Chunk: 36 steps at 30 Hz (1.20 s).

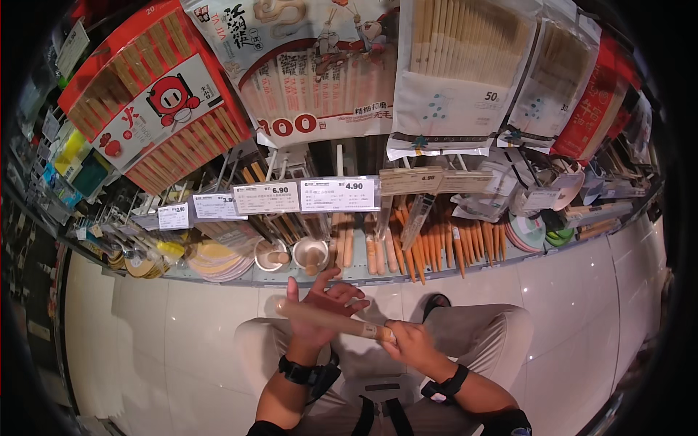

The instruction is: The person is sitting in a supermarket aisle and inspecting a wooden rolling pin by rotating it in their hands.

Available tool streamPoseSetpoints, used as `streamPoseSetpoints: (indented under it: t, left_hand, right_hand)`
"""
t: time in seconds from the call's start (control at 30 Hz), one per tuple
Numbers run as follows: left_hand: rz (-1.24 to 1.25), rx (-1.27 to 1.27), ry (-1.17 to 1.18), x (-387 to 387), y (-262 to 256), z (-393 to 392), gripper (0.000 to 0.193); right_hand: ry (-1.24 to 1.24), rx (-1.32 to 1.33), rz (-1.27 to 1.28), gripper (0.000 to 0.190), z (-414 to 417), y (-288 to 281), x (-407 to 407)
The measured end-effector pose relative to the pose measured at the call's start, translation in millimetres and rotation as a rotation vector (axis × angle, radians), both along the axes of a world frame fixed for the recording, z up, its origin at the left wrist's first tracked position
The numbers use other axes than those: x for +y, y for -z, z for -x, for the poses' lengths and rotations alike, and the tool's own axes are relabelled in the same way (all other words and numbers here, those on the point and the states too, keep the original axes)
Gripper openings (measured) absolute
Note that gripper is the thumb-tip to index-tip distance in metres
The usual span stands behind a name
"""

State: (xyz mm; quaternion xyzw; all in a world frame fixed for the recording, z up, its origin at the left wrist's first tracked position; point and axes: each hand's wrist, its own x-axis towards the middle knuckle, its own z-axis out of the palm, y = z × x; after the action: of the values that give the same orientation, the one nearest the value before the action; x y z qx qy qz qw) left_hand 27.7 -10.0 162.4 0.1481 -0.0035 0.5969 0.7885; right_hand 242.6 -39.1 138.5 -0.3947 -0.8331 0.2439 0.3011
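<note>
A wooden rolling pin [332,320] slants across in front of me, its near-left end blurred. The fingers of my right hand [411,344] are closed around its right end, where a small label shows. Behind the pin is my left hand [319,305], palm up with the fingers spread. The pin passes over that palm; whether it touches the skin I cannot tell. More wooden rolling pins [376,253] stand on the bottom shelf [357,270] just beyond my hands. To their left are two white mortars [270,255] with wooden pestles.
Packs of disposable chopsticks [322,87] hang above, over a row of price tags [267,197]. Tapered orange-brown wooden rods [436,245] fill the shelf to the right, and pastel round items [221,259] lie at left. My bent knees [504,332] flank the hands above a tiled floor [567,305].
</note>
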Motion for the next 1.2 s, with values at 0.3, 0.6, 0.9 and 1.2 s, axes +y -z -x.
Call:
streamPoseSetpoints:
  t: [0.3,0.6,0.9,1.2]
  left_hand:
    - [-0.027,0.084,0.012,-1,4,-2,0.081]
    - [-0.068,0.171,0.009,-2,-1,-2,0.079]
    - [-0.114,0.116,0.044,-1,2,2,0.08]
    - [-0.083,0.149,0.022,0,8,4,0.08]
  right_hand:
    - [-0.031,0.134,-0.247,0.027,-1,-7,2]
    - [-0.072,0.295,-0.131,0.028,-6,4,-4]
    - [-0.053,0.208,-0.149,0.028,-5,3,-8]
    - [0.0,0.116,-0.08,0.032,-1,2,-5]
